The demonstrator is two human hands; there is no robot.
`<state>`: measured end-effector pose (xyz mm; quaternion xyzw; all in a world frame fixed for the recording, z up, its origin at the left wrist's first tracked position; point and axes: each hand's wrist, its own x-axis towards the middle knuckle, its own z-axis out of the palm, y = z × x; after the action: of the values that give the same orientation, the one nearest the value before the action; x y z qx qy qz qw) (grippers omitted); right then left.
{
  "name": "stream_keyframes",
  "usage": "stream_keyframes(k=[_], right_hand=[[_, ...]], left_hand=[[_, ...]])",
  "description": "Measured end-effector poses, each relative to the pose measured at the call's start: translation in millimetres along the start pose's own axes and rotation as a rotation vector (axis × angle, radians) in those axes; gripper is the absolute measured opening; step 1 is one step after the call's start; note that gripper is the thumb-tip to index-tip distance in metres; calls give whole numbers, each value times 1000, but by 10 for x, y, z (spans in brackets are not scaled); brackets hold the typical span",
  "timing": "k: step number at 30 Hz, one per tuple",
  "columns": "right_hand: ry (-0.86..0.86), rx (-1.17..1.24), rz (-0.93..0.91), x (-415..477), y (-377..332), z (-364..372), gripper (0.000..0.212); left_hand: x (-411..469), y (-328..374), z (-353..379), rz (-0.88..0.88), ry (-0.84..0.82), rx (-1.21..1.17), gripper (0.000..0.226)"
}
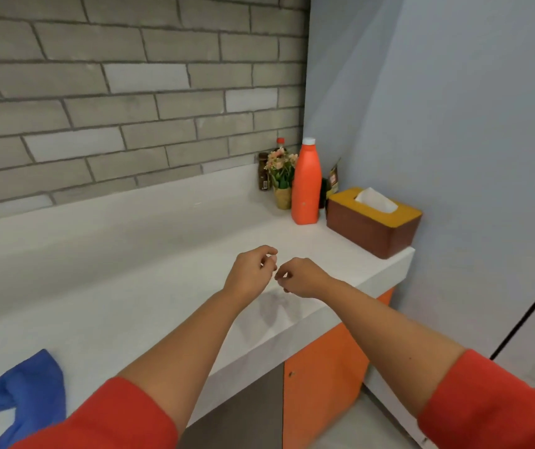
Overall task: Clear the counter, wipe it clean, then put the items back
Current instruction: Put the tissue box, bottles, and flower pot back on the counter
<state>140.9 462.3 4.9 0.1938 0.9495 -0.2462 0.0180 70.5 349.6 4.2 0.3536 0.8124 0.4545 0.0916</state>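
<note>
the left hand [252, 271] and right hand [301, 277] hung loosely curled above the white bench [162, 286], fingertips close together, holding nothing visible. a blue cloth [29, 393] lay at the near left; an orange bottle [306, 186] and tissue box [373, 225] stood in the far corner.

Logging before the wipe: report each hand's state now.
Left hand: loosely curled, holding nothing.
Right hand: loosely curled, holding nothing.
</note>
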Motion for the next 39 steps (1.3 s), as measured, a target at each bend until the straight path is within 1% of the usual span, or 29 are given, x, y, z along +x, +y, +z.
stream_keyframes(k=[4,6,11,14,16,18,20,23,25,28,31,33,35,37,39], right_hand=[[112,-17,116,42,559,-206,28],[199,-34,182,53,810,-290,27],[475,-43,292,40,1243,-525,26],[683,16,298,61,1421,-614,24],[802,31,302,95,1521,-657,31],[910,46,337,141,1604,-688,47],[977,90,399,178,1679,-702,58],[975,281,479,241,1797,-717,74],[933,430,522,307,1873,-715,90],[914,565,544,413,1954,-703,111],[879,689,572,515,2022,-679,121],[891,796,537,574,2033,-659,120],[932,887,498,627,2069,-645,106],[931,926,440,641,2070,-661,90],[940,947,417,652,2073,-673,82]], left_hand=[[286,178,460,26,-43,-9,27],[405,262,672,34,-57,-24,27],[651,390,1066,37,-105,-57,27],[877,421,1185,26,-106,-88,26],[1077,451,1237,-5,-100,-139,26],[1295,461,1283,-42,-88,-206,27],[1502,461,1320,-70,-73,-249,27],[1830,472,1389,-80,-61,-247,30],[2035,496,1439,-78,-66,-235,36],[2295,483,1550,-108,-74,-282,47],[2464,416,1691,-162,-77,-342,41],[2546,382,1781,-184,-76,-406,43],[2628,367,1840,-206,-74,-463,46],[2698,361,1885,-229,-93,-493,46],[2746,352,1926,-259,-129,-487,51]])
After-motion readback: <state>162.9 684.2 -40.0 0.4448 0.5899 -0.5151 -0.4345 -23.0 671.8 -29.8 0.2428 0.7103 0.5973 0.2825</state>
